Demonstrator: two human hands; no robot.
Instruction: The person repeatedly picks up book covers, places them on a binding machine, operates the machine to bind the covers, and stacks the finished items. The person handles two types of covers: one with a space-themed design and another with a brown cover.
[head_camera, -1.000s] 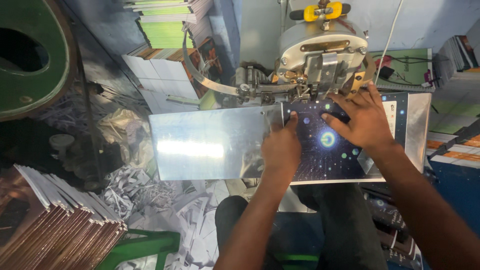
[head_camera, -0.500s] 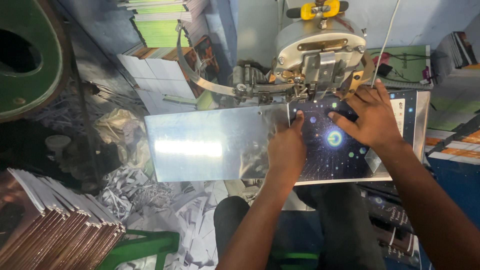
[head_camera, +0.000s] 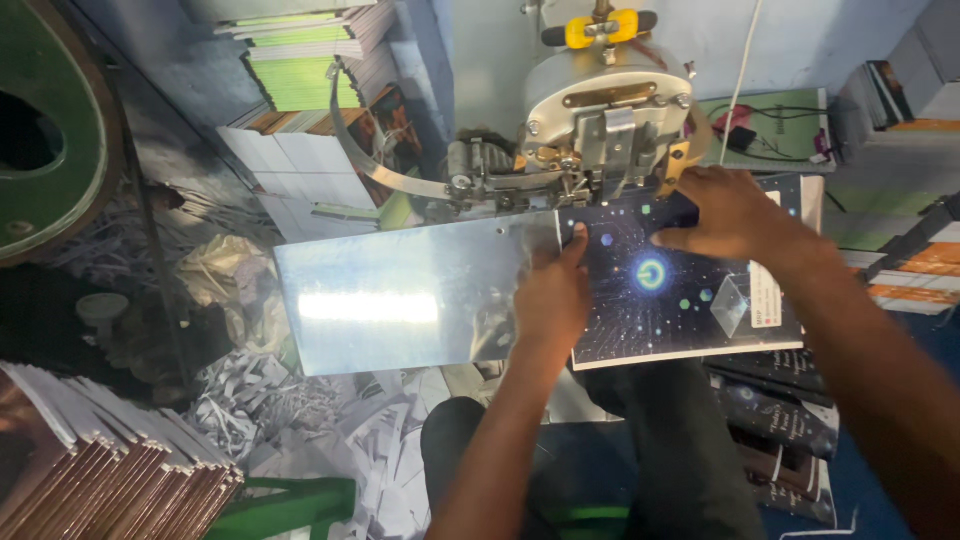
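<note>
One dark starry-covered book (head_camera: 680, 290) lay flat on the shiny metal table (head_camera: 400, 300), its top edge up against the stitching machine head (head_camera: 600, 110). The left hand (head_camera: 550, 300) rested palm down at the book's left edge, fingers (head_camera: 575, 245) loosely curled and touching the cover, gripping nothing. The right hand (head_camera: 735, 215) pressed on the book's upper part, fingers spread flat, thumb along the cover; no clench.

Count: one book under the hands, two hands, one machine head. One stack of brown-spined booklets (head_camera: 100, 470) stood lower left. Paper trimmings (head_camera: 300, 420) lay beneath the table.
</note>
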